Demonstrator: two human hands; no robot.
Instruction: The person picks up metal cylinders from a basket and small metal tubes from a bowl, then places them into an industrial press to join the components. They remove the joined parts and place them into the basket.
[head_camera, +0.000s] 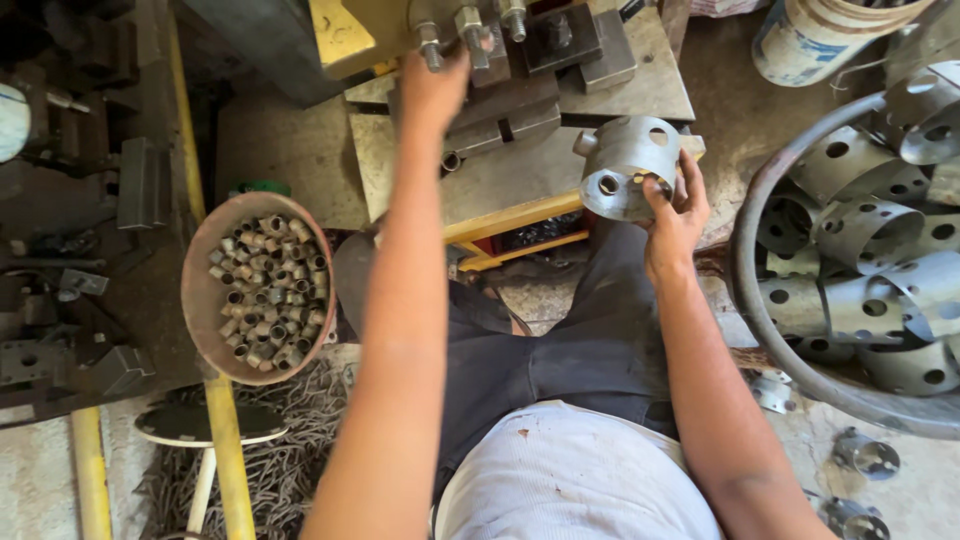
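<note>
Right hand fingers are closing around perforated steel ring, holding it just off the press bench. Left hand is reaching into the die, grip hidden. Ring not yet loaded; tub full.

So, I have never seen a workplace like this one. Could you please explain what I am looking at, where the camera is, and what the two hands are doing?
The picture comes from a camera worn on the person's head, looking down, so you see their own arms and lap. They sit in front of a metal press mounted on a steel table.

The left hand reaches forward to the dark metal blocks under the machine; whether it holds anything there cannot be seen. The right hand holds a grey metal ring, a curved band with round holes and a short tube on its side.

To the left stands a round bowl full of small short tubes. To the right, a large round bin holds many similar perforated rings. A few more metal pieces lie on the floor.
</note>
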